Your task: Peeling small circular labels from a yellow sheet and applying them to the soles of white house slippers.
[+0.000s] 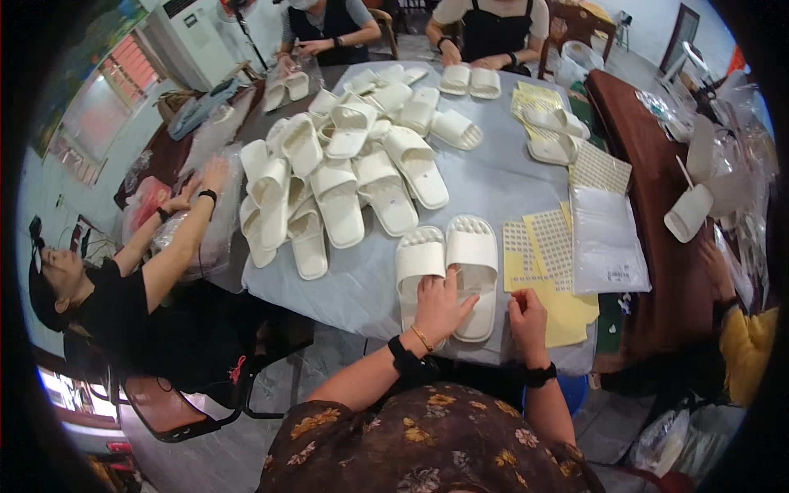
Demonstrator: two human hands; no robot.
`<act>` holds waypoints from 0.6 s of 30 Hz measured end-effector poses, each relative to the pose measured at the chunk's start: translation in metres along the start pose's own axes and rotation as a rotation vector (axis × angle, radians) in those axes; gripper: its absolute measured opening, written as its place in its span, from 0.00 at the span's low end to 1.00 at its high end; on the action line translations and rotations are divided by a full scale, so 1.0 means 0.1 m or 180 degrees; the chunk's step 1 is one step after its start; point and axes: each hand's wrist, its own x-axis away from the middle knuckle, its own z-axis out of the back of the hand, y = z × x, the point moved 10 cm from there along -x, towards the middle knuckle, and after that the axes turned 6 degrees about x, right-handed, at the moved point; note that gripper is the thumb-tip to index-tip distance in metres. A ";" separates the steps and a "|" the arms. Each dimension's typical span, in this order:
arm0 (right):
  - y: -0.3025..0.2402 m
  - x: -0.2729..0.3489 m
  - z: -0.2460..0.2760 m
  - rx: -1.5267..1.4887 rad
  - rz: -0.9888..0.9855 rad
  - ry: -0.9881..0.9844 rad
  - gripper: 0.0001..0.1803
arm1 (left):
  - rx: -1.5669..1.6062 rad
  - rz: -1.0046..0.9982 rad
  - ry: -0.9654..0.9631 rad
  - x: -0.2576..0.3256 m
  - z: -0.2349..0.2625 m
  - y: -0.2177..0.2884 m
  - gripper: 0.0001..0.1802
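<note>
A pair of cream slide slippers, the left slipper (421, 255) and the right slipper (472, 267), lies side by side at the table's near edge. Over them rests my left hand (444, 310), its fingers stretched out and apart across the inner sides of both straps. My right hand (528, 323) is held just to the right of the pair, fingers curled and thumb pressed to them; whatever it may pinch is too small to make out. Beside it are yellow sheets of small printed stickers (549, 246) and a plain yellow sheet (567, 319).
A large heap of cream slippers (337, 193) covers the table's left and middle. Clear plastic bags (606, 238) lie stacked at right, by more sticker sheets and slippers (555, 148). Co-workers sit around; one at left reaches into plastic wrapping (222, 209). A brown-covered table (657, 246) stands right.
</note>
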 end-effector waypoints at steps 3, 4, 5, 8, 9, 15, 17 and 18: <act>0.03 0.02 0.00 -0.0164 -0.0092 -0.0017 0.05 | 0.0151 0.0016 0.0049 -0.03 0.14 -0.05 0.38; 0.03 0.02 -0.02 -0.0150 -0.0075 -0.0013 0.05 | 0.0215 0.0057 0.0066 -0.05 0.21 -0.06 0.37; 0.01 0.02 -0.01 -0.0129 -0.0018 0.0024 0.05 | 0.0231 0.0047 0.0100 -0.08 0.30 -0.07 0.35; -0.01 0.02 -0.01 -0.0132 0.0055 0.0056 0.04 | 0.0126 -0.0283 0.0624 -0.17 0.78 -0.02 0.35; 0.01 0.02 -0.02 -0.0137 -0.0017 0.0039 0.04 | 0.0173 -0.0451 0.0883 -0.21 0.99 0.00 0.36; -0.02 0.04 0.02 -0.0097 -0.0018 0.0078 0.05 | 0.3318 0.0444 0.0910 -0.44 1.49 -0.57 0.28; -0.04 0.04 0.03 -0.0041 0.0010 0.0128 0.05 | 0.4222 0.0344 0.0734 -0.39 1.51 -0.61 0.27; -0.06 0.04 0.03 -0.0029 0.0066 0.0130 0.06 | 0.5144 0.0271 0.0606 -0.33 1.48 -0.63 0.27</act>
